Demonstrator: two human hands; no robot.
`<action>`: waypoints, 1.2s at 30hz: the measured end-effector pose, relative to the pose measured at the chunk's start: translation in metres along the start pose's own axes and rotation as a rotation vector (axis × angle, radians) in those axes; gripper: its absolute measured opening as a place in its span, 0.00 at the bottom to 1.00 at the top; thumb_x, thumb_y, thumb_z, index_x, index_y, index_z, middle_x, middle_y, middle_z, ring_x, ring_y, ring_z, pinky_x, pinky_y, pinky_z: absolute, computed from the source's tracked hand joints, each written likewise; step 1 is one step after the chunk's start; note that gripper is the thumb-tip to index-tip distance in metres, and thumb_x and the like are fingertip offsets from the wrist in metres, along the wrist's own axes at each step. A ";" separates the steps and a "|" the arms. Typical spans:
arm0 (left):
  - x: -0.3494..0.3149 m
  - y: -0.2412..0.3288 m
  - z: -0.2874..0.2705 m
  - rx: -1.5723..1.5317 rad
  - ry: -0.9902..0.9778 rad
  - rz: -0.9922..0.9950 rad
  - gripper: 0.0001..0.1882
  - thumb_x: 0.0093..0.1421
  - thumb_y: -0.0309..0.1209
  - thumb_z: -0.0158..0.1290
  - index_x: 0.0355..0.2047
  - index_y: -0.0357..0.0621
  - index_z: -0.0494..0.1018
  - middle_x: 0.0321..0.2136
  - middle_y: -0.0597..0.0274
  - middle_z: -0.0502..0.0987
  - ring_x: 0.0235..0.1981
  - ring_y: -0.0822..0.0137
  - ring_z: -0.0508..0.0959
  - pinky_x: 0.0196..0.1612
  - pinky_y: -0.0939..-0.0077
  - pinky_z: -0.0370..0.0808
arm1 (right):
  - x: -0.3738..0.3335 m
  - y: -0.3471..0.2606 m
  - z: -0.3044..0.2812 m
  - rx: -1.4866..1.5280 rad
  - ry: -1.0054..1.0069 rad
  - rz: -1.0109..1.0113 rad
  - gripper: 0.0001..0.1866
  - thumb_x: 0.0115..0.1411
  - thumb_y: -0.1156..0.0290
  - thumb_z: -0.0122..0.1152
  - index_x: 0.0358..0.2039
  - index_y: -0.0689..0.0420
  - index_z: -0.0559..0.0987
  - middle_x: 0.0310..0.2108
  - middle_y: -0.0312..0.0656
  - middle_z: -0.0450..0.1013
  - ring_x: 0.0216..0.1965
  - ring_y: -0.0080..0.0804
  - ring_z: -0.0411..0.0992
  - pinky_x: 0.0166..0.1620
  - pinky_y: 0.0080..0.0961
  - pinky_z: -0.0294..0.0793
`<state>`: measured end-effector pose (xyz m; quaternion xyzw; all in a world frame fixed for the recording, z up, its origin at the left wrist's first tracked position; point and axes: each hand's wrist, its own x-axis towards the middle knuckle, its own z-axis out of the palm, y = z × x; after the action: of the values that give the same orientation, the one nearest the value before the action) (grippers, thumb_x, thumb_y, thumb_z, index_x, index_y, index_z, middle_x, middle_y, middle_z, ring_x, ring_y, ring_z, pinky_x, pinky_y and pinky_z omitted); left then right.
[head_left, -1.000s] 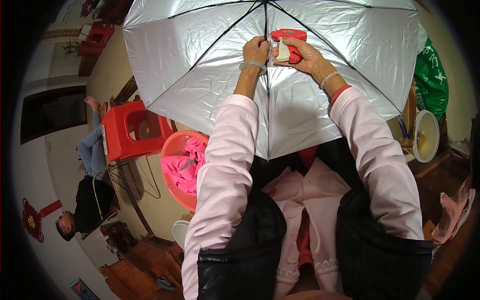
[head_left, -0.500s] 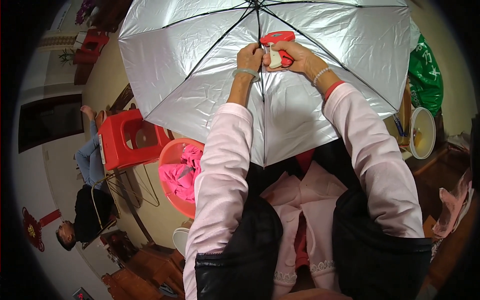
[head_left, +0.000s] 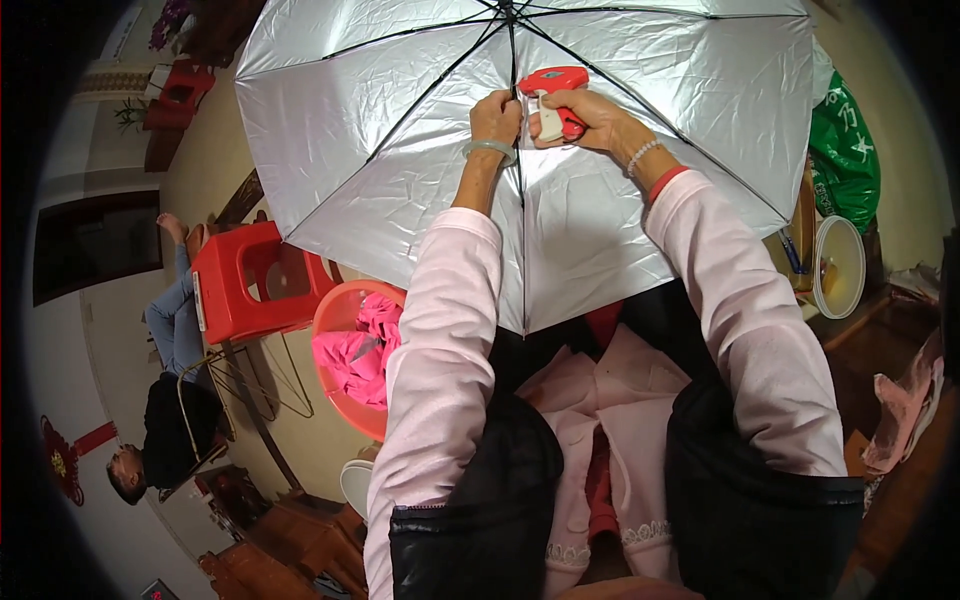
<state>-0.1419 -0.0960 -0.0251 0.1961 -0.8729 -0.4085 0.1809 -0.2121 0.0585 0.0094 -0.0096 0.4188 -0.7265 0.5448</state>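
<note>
Between the person's outstretched forearms, an umbrella is opened wide, its silvery, creased inside facing the wearer and its black ribs meeting near the top edge of the view. The left hand is curled closed at one dark rib, pinching the umbrella there with the fingertips, though exactly what lies between them is hidden. The right hand is wrapped around a red and white hand tool with a grip like a trigger handle. Its red head lies just beside the left fingers, close to that rib (whether it touches the rib, I cannot tell). A pale bangle circles the left wrist and a beaded bracelet the right, both beyond pink sleeves. To the left are a red stool and, just beside it, an orange-red basin holding bright pink cloth; farther off sits another person in dark top and blue trousers. To the right, a green bag is near an open white tub.
</note>
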 end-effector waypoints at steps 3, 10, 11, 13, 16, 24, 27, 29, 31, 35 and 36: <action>0.005 0.005 -0.006 -0.028 -0.061 -0.057 0.13 0.45 0.32 0.46 0.28 0.38 0.74 0.24 0.46 0.75 0.27 0.52 0.76 0.34 0.65 0.71 | -0.014 -0.020 -0.009 0.012 -0.040 0.012 0.15 0.53 0.74 0.49 0.41 0.63 0.64 0.28 0.49 0.71 0.27 0.39 0.73 0.31 0.41 0.76; 0.035 0.007 -0.062 0.668 -0.099 0.176 0.10 0.50 0.31 0.46 0.28 0.38 0.73 0.27 0.46 0.75 0.32 0.53 0.75 0.37 0.62 0.71 | -0.021 -0.051 -0.024 -0.194 0.078 -0.237 0.16 0.53 0.71 0.50 0.42 0.62 0.64 0.29 0.48 0.71 0.27 0.34 0.73 0.30 0.32 0.76; 0.037 0.013 -0.063 0.724 0.029 0.136 0.09 0.50 0.30 0.46 0.28 0.38 0.72 0.30 0.47 0.73 0.34 0.52 0.73 0.38 0.62 0.71 | -0.025 -0.053 -0.028 -0.349 0.070 -0.190 0.16 0.52 0.73 0.50 0.41 0.62 0.64 0.28 0.46 0.71 0.26 0.31 0.73 0.29 0.27 0.76; 0.036 0.015 -0.056 0.668 0.230 0.130 0.09 0.49 0.32 0.48 0.23 0.37 0.70 0.30 0.45 0.72 0.33 0.52 0.73 0.36 0.63 0.70 | -0.018 -0.032 -0.027 -0.326 0.112 -0.228 0.15 0.51 0.74 0.50 0.41 0.62 0.65 0.27 0.45 0.71 0.26 0.31 0.73 0.28 0.25 0.76; 0.023 0.015 -0.038 0.399 -0.093 0.131 0.12 0.46 0.35 0.51 0.23 0.36 0.71 0.26 0.46 0.73 0.30 0.54 0.74 0.34 0.65 0.70 | -0.013 -0.004 -0.004 -0.298 0.158 -0.238 0.14 0.51 0.74 0.50 0.39 0.62 0.65 0.25 0.43 0.71 0.24 0.29 0.73 0.28 0.23 0.75; 0.003 -0.001 -0.011 0.009 -0.027 -0.076 0.12 0.45 0.34 0.49 0.27 0.38 0.75 0.23 0.49 0.75 0.27 0.54 0.75 0.34 0.66 0.70 | 0.011 0.019 0.024 -0.138 0.180 -0.220 0.09 0.51 0.76 0.50 0.34 0.64 0.67 0.23 0.46 0.70 0.22 0.32 0.72 0.25 0.25 0.74; 0.003 0.000 -0.009 0.023 0.009 -0.027 0.12 0.46 0.33 0.48 0.27 0.38 0.75 0.24 0.48 0.75 0.28 0.54 0.75 0.34 0.65 0.70 | 0.014 0.020 0.028 -0.112 0.195 -0.219 0.07 0.49 0.79 0.48 0.31 0.65 0.67 0.21 0.47 0.68 0.19 0.37 0.72 0.22 0.30 0.73; 0.003 0.001 -0.010 0.027 0.028 -0.003 0.12 0.46 0.33 0.47 0.27 0.38 0.75 0.24 0.48 0.75 0.28 0.53 0.75 0.34 0.65 0.70 | 0.013 0.020 0.029 -0.088 0.171 -0.215 0.08 0.49 0.79 0.48 0.32 0.65 0.67 0.21 0.47 0.69 0.20 0.38 0.72 0.23 0.31 0.74; 0.004 0.002 -0.012 0.056 0.011 -0.013 0.12 0.47 0.32 0.47 0.27 0.39 0.75 0.25 0.47 0.75 0.29 0.53 0.75 0.35 0.64 0.70 | 0.011 0.020 0.030 -0.039 0.127 -0.209 0.09 0.50 0.78 0.48 0.33 0.65 0.66 0.23 0.48 0.69 0.21 0.39 0.72 0.25 0.33 0.75; 0.001 0.008 -0.011 0.116 0.039 0.016 0.12 0.47 0.32 0.46 0.28 0.39 0.75 0.25 0.47 0.75 0.29 0.53 0.75 0.36 0.64 0.70 | 0.010 0.023 0.021 0.136 0.062 -0.131 0.12 0.50 0.76 0.50 0.36 0.65 0.65 0.26 0.51 0.71 0.25 0.42 0.73 0.31 0.38 0.76; 0.001 0.009 -0.011 0.140 0.059 0.034 0.12 0.47 0.32 0.46 0.28 0.39 0.75 0.25 0.47 0.75 0.29 0.52 0.75 0.36 0.63 0.70 | 0.009 0.022 0.018 0.134 0.062 -0.131 0.12 0.50 0.76 0.50 0.36 0.65 0.65 0.26 0.51 0.71 0.25 0.42 0.73 0.31 0.38 0.76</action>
<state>-0.1389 -0.0980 -0.0109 0.2055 -0.8968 -0.3376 0.1990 -0.1903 0.0389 0.0034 0.0220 0.3843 -0.7869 0.4823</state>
